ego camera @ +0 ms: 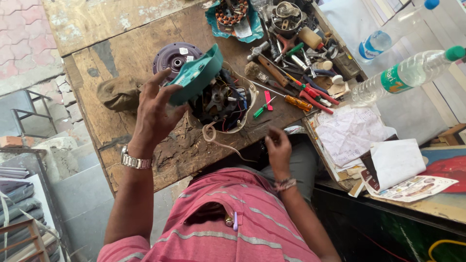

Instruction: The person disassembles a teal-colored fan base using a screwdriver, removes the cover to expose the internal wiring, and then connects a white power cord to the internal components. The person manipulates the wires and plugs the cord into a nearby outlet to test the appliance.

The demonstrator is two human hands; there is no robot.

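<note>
The left hand [154,112] holds the teal plastic cover [195,76] tilted — just left of the black wired motor [219,99]; the right hand [278,148], fingers pinched and holding nothing visible, is farther.

Repair workshop: scarred wooden workbench [121,58], heap of screwdrivers and pliers [296,82], opened motor [218,99] with loose wires.

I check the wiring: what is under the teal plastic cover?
Under the teal plastic cover, lifted by the left hand, a dark motor with coloured wires shows. Its covered part stays hidden.
</note>
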